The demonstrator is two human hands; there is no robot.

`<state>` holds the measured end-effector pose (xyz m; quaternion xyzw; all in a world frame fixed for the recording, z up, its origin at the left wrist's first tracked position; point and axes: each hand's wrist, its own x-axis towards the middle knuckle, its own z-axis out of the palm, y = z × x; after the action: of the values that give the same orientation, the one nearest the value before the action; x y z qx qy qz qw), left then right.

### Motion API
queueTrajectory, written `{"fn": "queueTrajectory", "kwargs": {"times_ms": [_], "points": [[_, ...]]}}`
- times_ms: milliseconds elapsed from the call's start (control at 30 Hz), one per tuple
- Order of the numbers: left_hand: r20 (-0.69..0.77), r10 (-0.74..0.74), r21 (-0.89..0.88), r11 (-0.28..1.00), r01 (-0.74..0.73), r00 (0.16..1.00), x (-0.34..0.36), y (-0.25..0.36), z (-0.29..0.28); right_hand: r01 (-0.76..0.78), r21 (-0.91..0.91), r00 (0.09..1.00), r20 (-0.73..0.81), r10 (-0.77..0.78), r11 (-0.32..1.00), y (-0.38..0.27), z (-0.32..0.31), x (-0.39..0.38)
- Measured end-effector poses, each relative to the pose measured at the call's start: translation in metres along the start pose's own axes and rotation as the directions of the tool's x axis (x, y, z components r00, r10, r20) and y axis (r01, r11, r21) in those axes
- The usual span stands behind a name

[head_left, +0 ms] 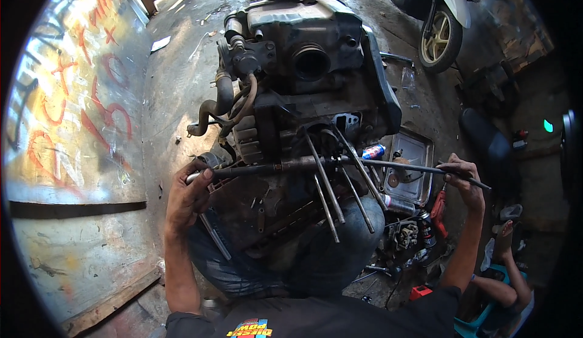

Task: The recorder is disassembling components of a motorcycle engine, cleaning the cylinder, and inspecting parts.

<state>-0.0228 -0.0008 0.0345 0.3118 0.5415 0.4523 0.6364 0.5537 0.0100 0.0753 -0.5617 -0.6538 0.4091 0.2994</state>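
A long metal bar (261,170) lies crosswise in front of me, thick and dark on the left and thinner on the right. My left hand (193,191) is closed round its left end. Near the thin right end, my right hand (464,177) grips it too. The bar crosses several long metal rods (328,198) that jut toward me from the engine block (316,101). Whether it touches them, I cannot tell. A grimy cover with a round opening (311,62) tops the engine, and a bent hose (225,98) hangs at its left.
A metal tray (423,183) with parts lies right of the engine, near a blue can (373,152) and a red-handled tool (438,210). A painted panel (79,95) stands at left. Far right are a motorbike wheel (439,37) and another person's arm (509,289).
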Motion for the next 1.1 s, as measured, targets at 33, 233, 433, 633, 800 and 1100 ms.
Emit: {"fn": "queueTrajectory", "kwargs": {"times_ms": [33,233,433,633,800,1100], "points": [[-0.003,0.002,-0.001,1.000,-0.002,1.000,0.000,0.001,0.000,-0.008,0.009,1.000,0.007,0.008,1.000,0.002,-0.001,0.000],[0.042,-0.014,0.010,1.000,0.014,0.999,0.004,0.000,-0.003,0.112,-0.136,0.994,0.000,-0.113,0.984,-0.001,-0.007,0.007],[-0.002,0.006,0.037,0.999,-0.006,1.000,0.001,0.001,0.004,0.228,-0.216,0.973,0.016,-0.230,0.950,-0.010,0.011,0.030],[0.053,0.000,0.044,0.999,-0.002,0.999,0.004,-0.005,-0.004,-0.014,0.020,0.998,0.063,0.013,1.000,-0.009,-0.004,0.029],[0.054,-0.002,0.012,1.000,0.002,0.999,0.006,-0.008,-0.007,0.035,0.002,0.999,0.029,-0.035,0.999,-0.002,-0.020,0.005],[0.060,0.018,0.030,0.999,-0.020,0.998,0.003,-0.007,-0.007,0.005,0.009,0.999,0.043,-0.005,1.000,0.003,-0.013,0.005]]}}
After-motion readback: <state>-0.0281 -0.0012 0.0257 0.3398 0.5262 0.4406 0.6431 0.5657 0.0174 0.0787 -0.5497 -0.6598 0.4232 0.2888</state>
